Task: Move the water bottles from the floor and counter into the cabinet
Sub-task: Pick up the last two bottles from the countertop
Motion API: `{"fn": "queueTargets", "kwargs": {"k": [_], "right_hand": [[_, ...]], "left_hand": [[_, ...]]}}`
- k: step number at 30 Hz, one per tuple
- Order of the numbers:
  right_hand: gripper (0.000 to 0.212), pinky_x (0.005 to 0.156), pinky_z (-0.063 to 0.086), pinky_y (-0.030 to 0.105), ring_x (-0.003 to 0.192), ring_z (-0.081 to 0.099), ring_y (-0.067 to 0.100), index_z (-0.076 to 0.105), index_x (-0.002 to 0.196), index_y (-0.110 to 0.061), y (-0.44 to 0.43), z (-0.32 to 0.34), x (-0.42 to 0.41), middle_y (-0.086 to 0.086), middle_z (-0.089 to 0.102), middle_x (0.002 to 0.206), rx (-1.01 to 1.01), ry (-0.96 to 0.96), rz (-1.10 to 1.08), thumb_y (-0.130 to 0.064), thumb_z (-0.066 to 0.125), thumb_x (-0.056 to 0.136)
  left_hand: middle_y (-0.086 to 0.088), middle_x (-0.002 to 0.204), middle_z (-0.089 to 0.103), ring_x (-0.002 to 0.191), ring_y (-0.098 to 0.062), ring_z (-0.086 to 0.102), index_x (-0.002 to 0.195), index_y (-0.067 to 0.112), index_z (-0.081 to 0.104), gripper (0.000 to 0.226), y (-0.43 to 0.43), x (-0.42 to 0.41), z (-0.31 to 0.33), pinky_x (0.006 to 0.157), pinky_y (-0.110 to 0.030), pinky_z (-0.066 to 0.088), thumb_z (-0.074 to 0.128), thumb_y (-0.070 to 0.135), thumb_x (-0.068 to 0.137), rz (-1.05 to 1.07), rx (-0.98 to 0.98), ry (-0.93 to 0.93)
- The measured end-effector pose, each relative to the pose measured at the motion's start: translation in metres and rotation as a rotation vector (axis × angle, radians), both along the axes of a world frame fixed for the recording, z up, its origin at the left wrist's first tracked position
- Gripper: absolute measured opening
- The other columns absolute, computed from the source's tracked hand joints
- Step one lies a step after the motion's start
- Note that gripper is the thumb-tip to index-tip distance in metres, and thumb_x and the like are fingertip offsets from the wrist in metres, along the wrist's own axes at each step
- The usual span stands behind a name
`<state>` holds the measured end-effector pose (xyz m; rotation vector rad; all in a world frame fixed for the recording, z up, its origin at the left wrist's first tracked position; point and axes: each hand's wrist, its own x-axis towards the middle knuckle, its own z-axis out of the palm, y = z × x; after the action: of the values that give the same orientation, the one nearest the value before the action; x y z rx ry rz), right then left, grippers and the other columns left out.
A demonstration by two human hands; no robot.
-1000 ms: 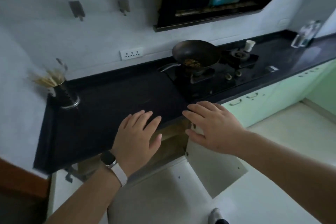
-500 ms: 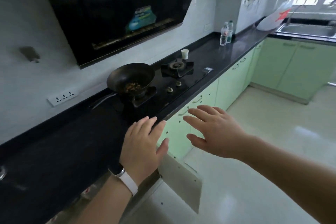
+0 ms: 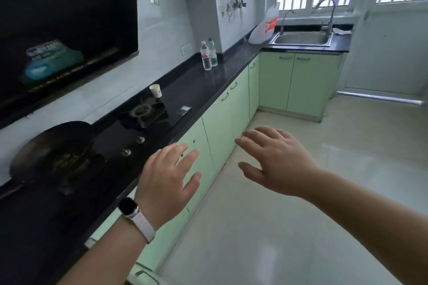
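two water bottles (image 3: 208,55) stand touching on the counter (image 3: 215,83).

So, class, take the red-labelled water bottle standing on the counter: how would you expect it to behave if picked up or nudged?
The red-labelled water bottle is tall and narrow and stands upright, so a sideways push would probably tip it. It looks like clear plastic, so likely dents when squeezed. On the glossy counter a low nudge may just slide it.
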<state>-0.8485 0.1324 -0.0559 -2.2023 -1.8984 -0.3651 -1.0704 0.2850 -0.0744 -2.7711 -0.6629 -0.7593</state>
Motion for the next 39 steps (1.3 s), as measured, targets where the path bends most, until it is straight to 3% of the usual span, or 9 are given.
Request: {"fn": "queueTargets", "kwargs": {"k": [9,16,26,39], "right_hand": [[0.058,0.098,0.043,0.042,0.122,0.051,0.028,0.051,0.136,-0.023,-0.016,0.007,0.076,0.001,0.058,0.132,0.037,0.022,-0.092,-0.057,0.038,0.091],[0.058,0.094,0.046,0.040,0.116,0.056,0.030,0.058,0.131,-0.020,-0.001,-0.003,0.139,0.006,0.062,0.126,0.049,-0.018,-0.173,-0.055,0.041,0.089],[0.058,0.091,0.048,0.040,0.113,0.058,0.030,0.060,0.128,-0.018,0.096,0.000,0.242,0.005,0.063,0.123,0.008,-0.087,-0.265,-0.055,0.043,0.087],[0.058,0.095,0.046,0.041,0.117,0.056,0.030,0.059,0.130,-0.018,0.216,0.001,0.347,0.005,0.062,0.126,-0.012,-0.101,-0.270,-0.056,0.042,0.090]], "left_hand": [[-0.012,0.120,0.068,0.114,-0.034,0.063,0.121,0.013,0.070,0.047,0.003,0.102,0.007,0.091,-0.050,0.050,0.051,0.042,0.089,-0.082,0.013,-0.001],[-0.013,0.122,0.067,0.113,-0.036,0.063,0.123,0.013,0.068,0.048,0.035,0.183,-0.006,0.090,-0.052,0.050,0.050,0.042,0.090,-0.187,-0.019,0.016],[-0.013,0.121,0.067,0.114,-0.036,0.062,0.122,0.013,0.069,0.050,0.149,0.311,-0.011,0.091,-0.051,0.049,0.049,0.043,0.089,-0.243,-0.063,-0.038],[-0.013,0.122,0.067,0.116,-0.037,0.062,0.123,0.014,0.069,0.049,0.271,0.418,-0.019,0.096,-0.055,0.048,0.048,0.044,0.089,-0.265,-0.075,0.017]]}}
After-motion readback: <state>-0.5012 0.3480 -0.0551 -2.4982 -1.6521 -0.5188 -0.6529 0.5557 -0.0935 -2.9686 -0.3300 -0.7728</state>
